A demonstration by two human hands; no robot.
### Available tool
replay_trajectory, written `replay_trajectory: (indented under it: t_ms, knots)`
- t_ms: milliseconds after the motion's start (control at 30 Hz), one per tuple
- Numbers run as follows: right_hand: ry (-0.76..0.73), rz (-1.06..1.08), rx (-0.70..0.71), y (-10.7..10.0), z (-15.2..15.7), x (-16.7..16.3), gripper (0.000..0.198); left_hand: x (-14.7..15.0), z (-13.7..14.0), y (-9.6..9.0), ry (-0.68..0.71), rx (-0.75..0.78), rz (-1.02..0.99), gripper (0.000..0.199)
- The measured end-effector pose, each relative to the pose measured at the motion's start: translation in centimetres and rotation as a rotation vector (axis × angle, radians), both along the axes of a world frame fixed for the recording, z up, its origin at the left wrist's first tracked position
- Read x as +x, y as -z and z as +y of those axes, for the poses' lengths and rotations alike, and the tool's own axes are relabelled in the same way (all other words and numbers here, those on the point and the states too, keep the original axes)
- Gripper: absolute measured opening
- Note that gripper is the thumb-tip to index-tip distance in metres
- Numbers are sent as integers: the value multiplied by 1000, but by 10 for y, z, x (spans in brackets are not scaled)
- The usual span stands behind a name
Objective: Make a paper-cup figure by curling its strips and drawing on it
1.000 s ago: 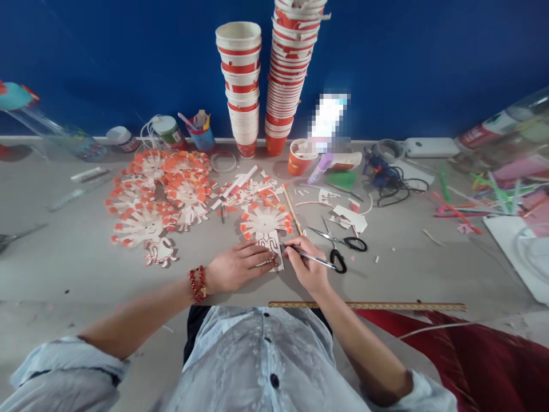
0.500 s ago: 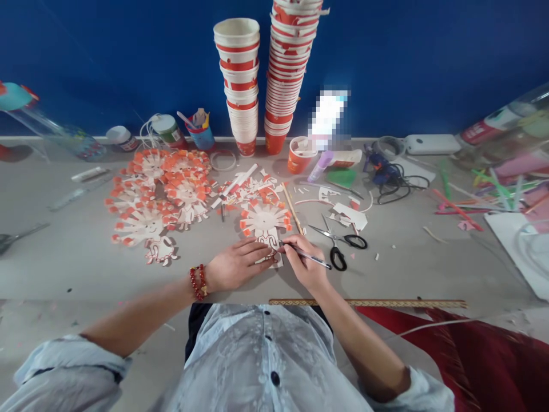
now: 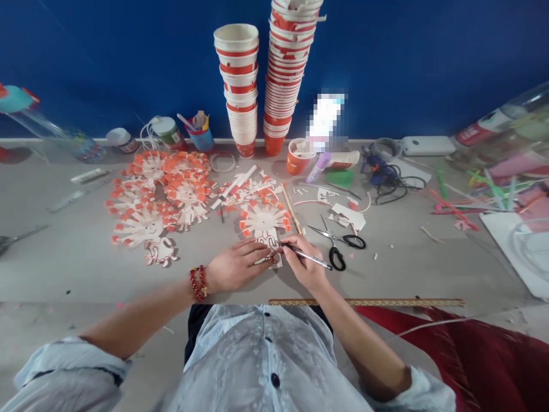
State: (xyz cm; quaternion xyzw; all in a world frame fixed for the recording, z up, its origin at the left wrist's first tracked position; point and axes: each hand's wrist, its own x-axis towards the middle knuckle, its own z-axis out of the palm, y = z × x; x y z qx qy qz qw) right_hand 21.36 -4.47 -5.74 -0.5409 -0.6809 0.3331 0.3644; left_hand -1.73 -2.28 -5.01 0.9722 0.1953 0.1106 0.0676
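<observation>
My left hand (image 3: 239,264) lies flat with its fingers stretched over the lower part of a paper cutout (image 3: 263,218). The cutout has a round white top with orange-tipped strips and a white body with a drawn outline. In my right hand (image 3: 305,264) is a pen (image 3: 312,258), its tip at the edge of the cutout's body. Part of the drawing is hidden under my left fingers. Just right of my right hand, a pair of scissors (image 3: 337,246) with black handles lies spread. Several similar finished-looking paper figures (image 3: 150,220) overlap at the left.
Two tall stacks of paper cups (image 3: 242,120) stand by the blue wall. Paper scraps (image 3: 253,186) and a thin wooden stick (image 3: 291,209) lie behind the cutout. Tangled black cable (image 3: 388,183) and coloured straws (image 3: 454,209) are at the right. A patterned strip (image 3: 366,302) runs along the front edge.
The view has shifted very slightly. Both hands keep nearly the same place, with the pen tip still at the cutout.
</observation>
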Motion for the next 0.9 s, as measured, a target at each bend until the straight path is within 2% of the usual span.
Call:
replay_trajectory:
  t_ms: [900]
  knots:
    - [52, -69, 23, 0, 0, -3, 13, 0, 0, -2, 2, -7, -18, 44]
